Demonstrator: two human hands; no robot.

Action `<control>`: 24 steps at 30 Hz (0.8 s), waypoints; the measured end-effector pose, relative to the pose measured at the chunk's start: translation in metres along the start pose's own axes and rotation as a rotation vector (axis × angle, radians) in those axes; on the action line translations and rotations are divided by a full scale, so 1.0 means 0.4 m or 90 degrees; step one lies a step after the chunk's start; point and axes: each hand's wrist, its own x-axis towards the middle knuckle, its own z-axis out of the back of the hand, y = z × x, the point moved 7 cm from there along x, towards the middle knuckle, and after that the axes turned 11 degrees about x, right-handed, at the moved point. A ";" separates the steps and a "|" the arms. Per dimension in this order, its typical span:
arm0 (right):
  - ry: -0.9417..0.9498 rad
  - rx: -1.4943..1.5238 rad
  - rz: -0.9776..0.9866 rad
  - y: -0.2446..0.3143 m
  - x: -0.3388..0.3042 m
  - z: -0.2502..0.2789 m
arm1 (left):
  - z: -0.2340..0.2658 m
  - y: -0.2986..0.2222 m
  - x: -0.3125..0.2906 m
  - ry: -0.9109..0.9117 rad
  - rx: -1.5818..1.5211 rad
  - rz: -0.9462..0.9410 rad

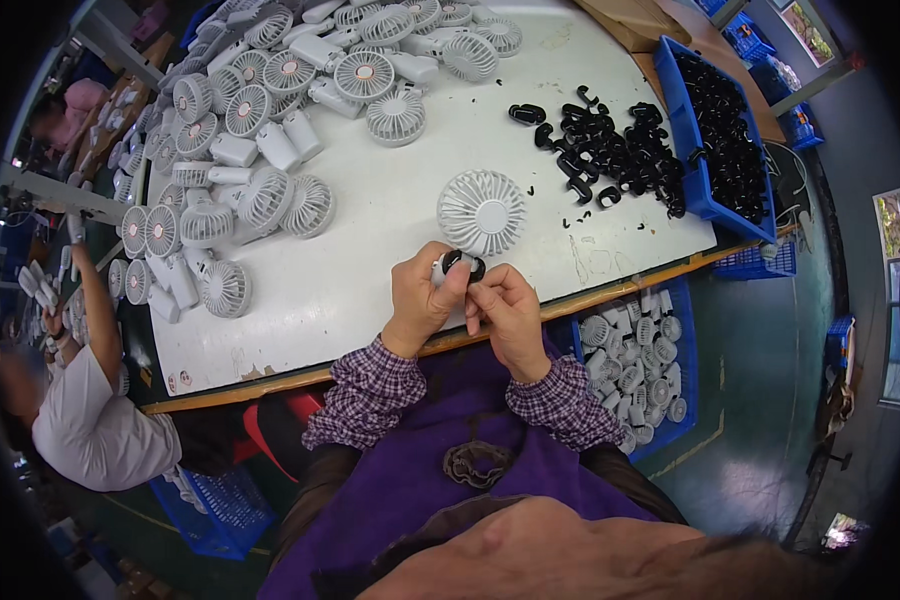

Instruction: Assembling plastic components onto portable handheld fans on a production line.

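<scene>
At frame centre the left hand (422, 296) grips a white fan (480, 212) by its handle while the right hand (505, 310) pinches a black clip (463, 263) onto it (fit unfinished), with many fans (260, 130) piled upper left.

A single head-worn fisheye camera looks steeply down, close over the near edge of the bench (390, 215).

fans heap (260, 120): on table (390, 250), far left
clips pile (610, 150): on table, right, beside bin (715, 140) at the edge
held fan (480, 215): between hands, near edge
crate of fans (640, 360): below table, right
</scene>
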 end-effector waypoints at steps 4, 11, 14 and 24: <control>-0.002 -0.033 -0.009 0.007 -0.003 0.014 | -0.001 -0.020 0.003 -0.010 0.037 -0.042; -0.026 -0.079 0.027 0.064 0.019 0.072 | -0.055 0.061 -0.016 0.068 -0.377 0.328; 0.001 -0.068 0.132 0.142 0.080 0.070 | -0.170 0.057 -0.063 0.381 -0.660 0.521; -0.051 -0.051 0.059 0.193 0.153 0.053 | -0.156 -0.014 -0.101 0.435 -0.588 0.402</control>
